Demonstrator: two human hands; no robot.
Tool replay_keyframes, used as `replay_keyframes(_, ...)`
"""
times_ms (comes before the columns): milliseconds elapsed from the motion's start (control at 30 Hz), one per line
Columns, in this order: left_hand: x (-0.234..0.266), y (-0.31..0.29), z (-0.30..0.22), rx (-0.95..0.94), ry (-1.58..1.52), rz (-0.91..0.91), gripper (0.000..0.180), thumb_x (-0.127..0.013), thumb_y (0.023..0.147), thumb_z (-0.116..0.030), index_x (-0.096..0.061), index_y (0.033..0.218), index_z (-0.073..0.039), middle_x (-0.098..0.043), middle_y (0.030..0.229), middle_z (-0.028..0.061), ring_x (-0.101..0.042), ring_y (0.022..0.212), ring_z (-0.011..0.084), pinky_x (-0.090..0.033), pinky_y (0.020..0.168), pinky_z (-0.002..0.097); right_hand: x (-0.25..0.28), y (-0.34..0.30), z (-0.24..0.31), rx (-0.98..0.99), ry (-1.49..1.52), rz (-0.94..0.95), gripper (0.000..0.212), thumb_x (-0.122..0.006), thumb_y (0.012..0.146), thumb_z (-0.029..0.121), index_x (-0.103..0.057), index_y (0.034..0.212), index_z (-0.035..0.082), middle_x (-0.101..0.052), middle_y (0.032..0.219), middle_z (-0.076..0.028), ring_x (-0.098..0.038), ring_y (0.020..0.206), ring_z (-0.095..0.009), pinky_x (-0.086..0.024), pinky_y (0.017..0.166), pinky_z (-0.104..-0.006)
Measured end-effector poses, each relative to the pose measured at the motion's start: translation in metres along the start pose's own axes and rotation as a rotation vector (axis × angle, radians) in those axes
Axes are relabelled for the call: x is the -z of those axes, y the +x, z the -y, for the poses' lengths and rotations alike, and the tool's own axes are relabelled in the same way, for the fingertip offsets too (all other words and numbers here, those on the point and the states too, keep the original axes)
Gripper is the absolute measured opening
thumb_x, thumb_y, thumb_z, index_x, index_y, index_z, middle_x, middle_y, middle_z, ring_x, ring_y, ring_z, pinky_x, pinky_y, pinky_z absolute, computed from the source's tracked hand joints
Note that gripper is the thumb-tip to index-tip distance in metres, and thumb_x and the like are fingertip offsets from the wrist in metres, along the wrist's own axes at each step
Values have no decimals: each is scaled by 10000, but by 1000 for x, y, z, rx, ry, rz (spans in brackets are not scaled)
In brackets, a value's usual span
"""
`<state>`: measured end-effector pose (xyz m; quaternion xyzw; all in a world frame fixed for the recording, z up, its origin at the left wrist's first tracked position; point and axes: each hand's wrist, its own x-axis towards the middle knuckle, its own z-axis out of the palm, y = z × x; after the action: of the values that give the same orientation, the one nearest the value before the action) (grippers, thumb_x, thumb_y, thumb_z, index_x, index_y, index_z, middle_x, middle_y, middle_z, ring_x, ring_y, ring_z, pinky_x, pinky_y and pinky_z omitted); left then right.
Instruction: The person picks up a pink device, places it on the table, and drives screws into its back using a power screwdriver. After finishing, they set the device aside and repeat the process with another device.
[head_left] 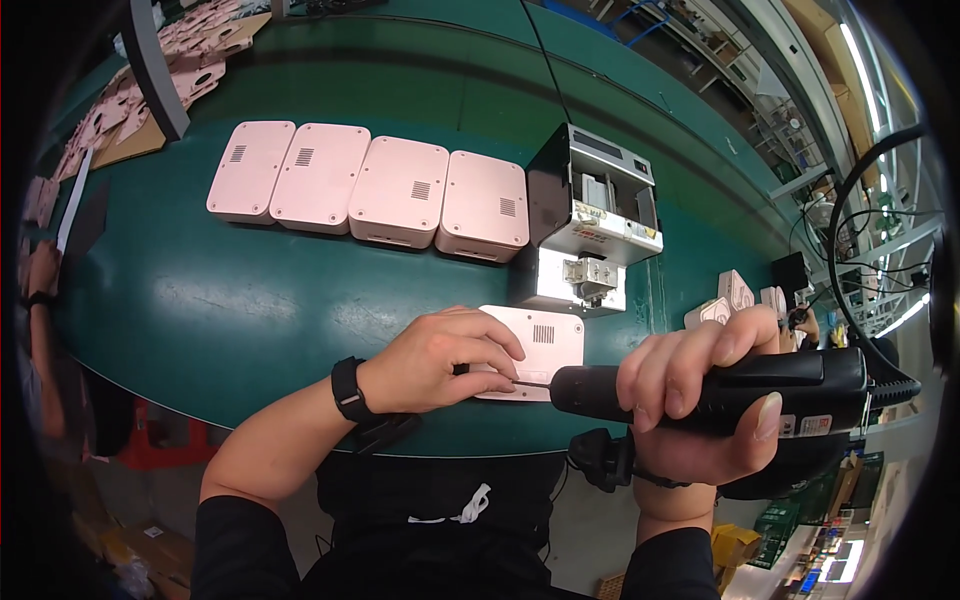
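My right hand [700, 390] grips a black electric screwdriver [770, 385], held almost level with its cable running off to the right. Its thin bit [532, 384] points left to the fingertips of my left hand [450, 358]. That hand lies over the left part of a pale pink box-shaped housing [550, 338], with a slotted vent and corner screw holes facing up. My left thumb and a finger close together at the bit's tip; whatever is between them is too small to make out. The housing lies on the green table in front of me.
Several matching pink housings [400, 185] stand in a row farther back. Right of them is a black and silver screw feeder [600, 200]. Small pink parts [735, 290] sit at the right, flat pink pieces [140, 100] at the far left. Other people's hands [42, 270] show at both sides.
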<state>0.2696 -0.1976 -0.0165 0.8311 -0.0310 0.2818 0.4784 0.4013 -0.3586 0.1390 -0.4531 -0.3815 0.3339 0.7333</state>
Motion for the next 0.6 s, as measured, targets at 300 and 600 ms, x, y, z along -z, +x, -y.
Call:
replay_keyframes(300,0,1,-2,106,-292,40,82,-791,812,-68,-766,890,-69,-706,1042,50,-676,876,174,-541,773,294,2,-1,3,53,14,38,592,-793,812,527,-442,1041,108,-553,702,-69,-549,569,-227,-475,625,-401)
replay_keyframes(600,1,-4,0,108,-330,142,272,-859,749,-143,-761,995,-79,-687,1111,76,-669,977,208,-538,832,319,-12,-4,-4,131,-129,84,464,-623,907,478,-402,1020,86,-503,652,-46,-494,452,-173,-454,493,-345)
